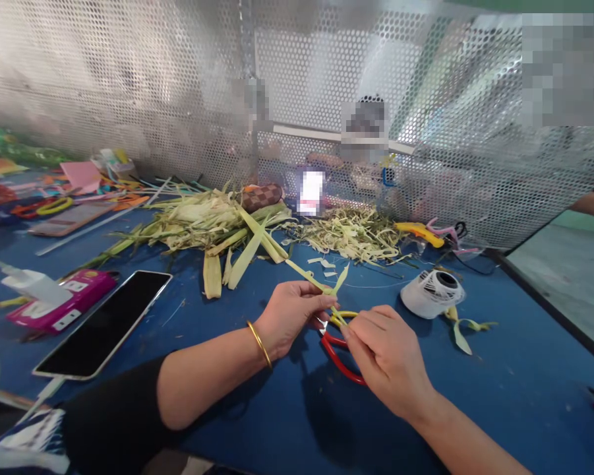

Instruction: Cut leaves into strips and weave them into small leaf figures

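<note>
Between my hands is a pale green strip of plant leaf, knotted or folded at its middle, with one pointed end sticking up and a long end reaching away. My left hand is closed on it, thumb and fingers pinching just below the fold. My right hand is closed as well, gripping the strip's near end. Scissors with red and yellow handles show beneath the hands, partly hidden by them. Farther back lie a heap of pale leaves and a pile of shredded strips.
To the right stands a spool of white string beside a small knotted leaf piece. A black-screened phone and a magenta power strip lie left. A perforated metal screen borders the blue table at the back.
</note>
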{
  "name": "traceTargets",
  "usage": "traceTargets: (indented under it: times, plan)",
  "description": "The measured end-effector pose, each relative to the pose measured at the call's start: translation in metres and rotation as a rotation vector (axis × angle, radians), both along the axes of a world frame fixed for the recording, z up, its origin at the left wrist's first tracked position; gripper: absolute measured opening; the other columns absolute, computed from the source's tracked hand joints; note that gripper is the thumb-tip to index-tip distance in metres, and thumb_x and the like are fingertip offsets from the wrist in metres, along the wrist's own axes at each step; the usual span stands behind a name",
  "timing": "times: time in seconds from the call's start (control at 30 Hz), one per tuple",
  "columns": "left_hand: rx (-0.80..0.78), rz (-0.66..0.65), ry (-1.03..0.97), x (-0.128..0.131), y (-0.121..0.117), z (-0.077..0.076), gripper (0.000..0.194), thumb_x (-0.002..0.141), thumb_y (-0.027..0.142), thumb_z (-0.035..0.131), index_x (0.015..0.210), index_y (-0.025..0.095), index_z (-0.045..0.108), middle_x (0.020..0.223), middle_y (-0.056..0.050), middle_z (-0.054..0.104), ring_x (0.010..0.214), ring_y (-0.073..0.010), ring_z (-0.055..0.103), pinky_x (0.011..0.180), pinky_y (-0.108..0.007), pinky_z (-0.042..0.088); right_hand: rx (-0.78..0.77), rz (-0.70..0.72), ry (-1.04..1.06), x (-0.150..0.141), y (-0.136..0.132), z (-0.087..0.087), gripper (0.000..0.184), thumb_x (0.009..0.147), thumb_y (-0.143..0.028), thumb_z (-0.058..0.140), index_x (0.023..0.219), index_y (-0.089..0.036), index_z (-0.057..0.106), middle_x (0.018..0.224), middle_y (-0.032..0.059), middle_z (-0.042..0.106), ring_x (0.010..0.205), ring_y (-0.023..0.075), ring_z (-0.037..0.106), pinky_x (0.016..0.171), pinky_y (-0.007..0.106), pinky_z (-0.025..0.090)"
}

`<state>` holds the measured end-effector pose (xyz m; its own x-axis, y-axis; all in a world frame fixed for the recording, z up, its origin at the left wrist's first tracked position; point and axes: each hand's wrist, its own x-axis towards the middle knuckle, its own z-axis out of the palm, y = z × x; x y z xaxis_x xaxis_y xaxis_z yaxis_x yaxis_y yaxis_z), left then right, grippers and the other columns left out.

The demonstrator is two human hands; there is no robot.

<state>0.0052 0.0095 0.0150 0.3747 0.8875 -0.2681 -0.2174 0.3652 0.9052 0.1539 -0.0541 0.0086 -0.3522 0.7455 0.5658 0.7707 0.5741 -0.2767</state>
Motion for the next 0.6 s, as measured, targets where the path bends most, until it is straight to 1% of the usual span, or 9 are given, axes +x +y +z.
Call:
traceTargets:
  times: [0.07,0.13,0.2,0.27,0.33,0.4,0.47,0.53,0.6]
  plan:
    - [-0.024,0.006,-0.006,0.000,0.001,0.002,0.006,0.071,0.012,0.069,0.069,0.010,0.064,0.061,-0.002,0.064,0.045,-0.0056,0.050,0.045,-0.019,0.042,-0.054,0.040,0.051,0.000,-0.001,0.002,0.036,0.093,-0.018,0.041,0.057,-0.019,0.041,0.055,-0.0031,0.042,0.054,0.0109,0.036,0.065,0.029,0.031]
    - [-0.057,-0.013,0.003,-0.001,0.001,0.006,0.008,0.072,0.013,0.069,0.067,0.010,0.064,0.062,-0.003,0.064,0.045,-0.0054,0.050,0.045,-0.019,0.042,-0.228,0.052,0.199,0.001,0.000,0.004,0.039,0.094,-0.027,0.040,0.056,-0.019,0.044,0.056,-0.0021,0.044,0.055,0.0115,0.039,0.064,0.029,0.032]
    - [-0.076,-0.047,0.014,-0.003,0.001,0.009,0.010,0.073,0.015,0.068,0.066,0.010,0.063,0.062,-0.003,0.063,0.046,-0.0057,0.050,0.044,-0.019,0.041,-0.511,0.029,0.482,0.003,0.002,0.004,0.044,0.093,-0.043,0.039,0.059,-0.018,0.051,0.058,-0.0003,0.048,0.057,0.0129,0.045,0.061,0.028,0.035]
    - [-0.065,-0.099,0.018,-0.006,0.001,0.012,0.011,0.072,0.019,0.069,0.067,0.011,0.063,0.064,-0.002,0.063,0.047,-0.0058,0.051,0.043,-0.018,0.039,-0.779,-0.038,0.860,0.006,0.007,0.004,0.048,0.086,-0.059,0.045,0.067,-0.018,0.059,0.061,0.0002,0.051,0.057,0.0135,0.047,0.056,0.027,0.037]
    - [-0.042,-0.172,0.023,-0.008,-0.001,0.014,0.013,0.071,0.024,0.070,0.068,0.012,0.064,0.062,0.000,0.061,0.047,-0.0055,0.050,0.040,-0.017,0.034,-0.941,-0.096,1.193,0.007,0.012,0.002,0.046,0.075,-0.063,0.059,0.074,-0.017,0.063,0.060,-0.0016,0.051,0.053,0.0110,0.045,0.050,0.024,0.037]
    - [-0.031,-0.249,0.043,-0.010,-0.002,0.014,0.020,0.072,0.032,0.070,0.068,0.012,0.065,0.058,0.001,0.058,0.046,-0.0051,0.047,0.038,-0.017,0.027,-0.996,-0.117,1.404,0.007,0.016,0.000,0.042,0.066,-0.056,0.073,0.079,-0.017,0.065,0.059,-0.0038,0.050,0.049,0.0083,0.042,0.047,0.021,0.036]
    - [-0.020,-0.291,0.089,-0.010,-0.004,0.013,0.030,0.072,0.042,0.068,0.068,0.013,0.065,0.059,0.000,0.059,0.044,-0.0045,0.042,0.037,-0.019,0.020,-0.984,-0.127,1.498,0.004,0.017,-0.001,0.040,0.059,-0.046,0.081,0.080,-0.016,0.066,0.058,-0.0046,0.051,0.048,0.0072,0.043,0.046,0.020,0.037]
    - [0.018,-0.298,0.161,-0.008,-0.005,0.012,0.034,0.069,0.046,0.069,0.067,0.012,0.064,0.062,0.000,0.061,0.043,-0.0038,0.037,0.039,-0.021,0.017,-0.926,-0.145,1.510,0.000,0.017,-0.003,0.037,0.056,-0.041,0.083,0.076,-0.015,0.067,0.056,-0.0041,0.053,0.048,0.0073,0.045,0.047,0.020,0.038]
    - [0.076,-0.276,0.233,-0.006,-0.007,0.010,0.031,0.063,0.042,0.075,0.064,0.013,0.065,0.060,0.001,0.060,0.045,-0.0041,0.034,0.043,-0.021,0.019,-0.882,-0.158,1.459,-0.003,0.016,-0.004,0.035,0.055,-0.042,0.083,0.069,-0.015,0.065,0.056,-0.0029,0.055,0.048,0.0078,0.047,0.048,0.021,0.040]
